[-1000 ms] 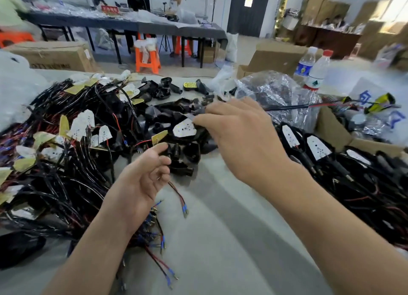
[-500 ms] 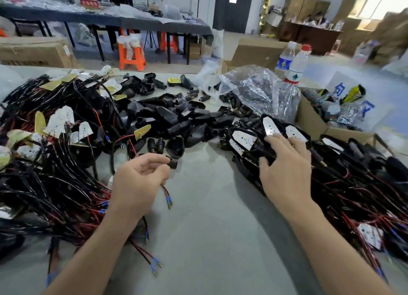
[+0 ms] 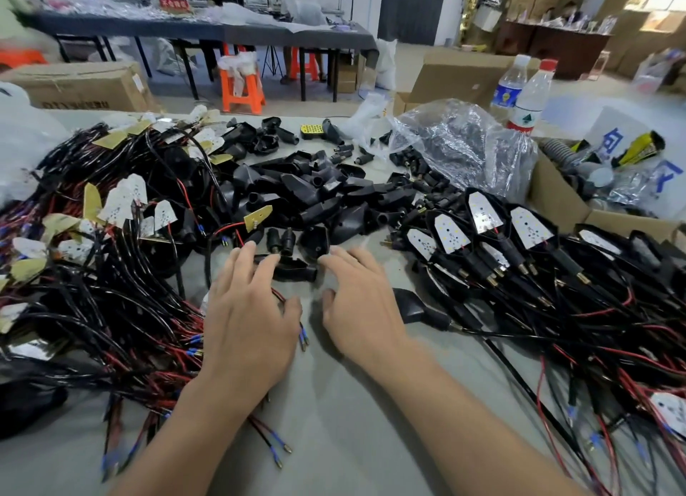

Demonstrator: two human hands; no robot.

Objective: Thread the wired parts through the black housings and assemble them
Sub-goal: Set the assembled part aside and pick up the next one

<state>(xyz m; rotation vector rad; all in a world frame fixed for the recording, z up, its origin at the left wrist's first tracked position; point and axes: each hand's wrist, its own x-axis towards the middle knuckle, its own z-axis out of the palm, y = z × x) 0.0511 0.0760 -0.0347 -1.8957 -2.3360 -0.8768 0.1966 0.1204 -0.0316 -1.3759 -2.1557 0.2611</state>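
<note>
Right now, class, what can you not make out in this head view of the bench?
- Head view: whether the left hand grips the red-black wire; its palm hides the contact.
- Head view: lettering on the red sign; far off and blurred.
- Head view: contents of the clear bag; crumpled plastic glares.
</note>
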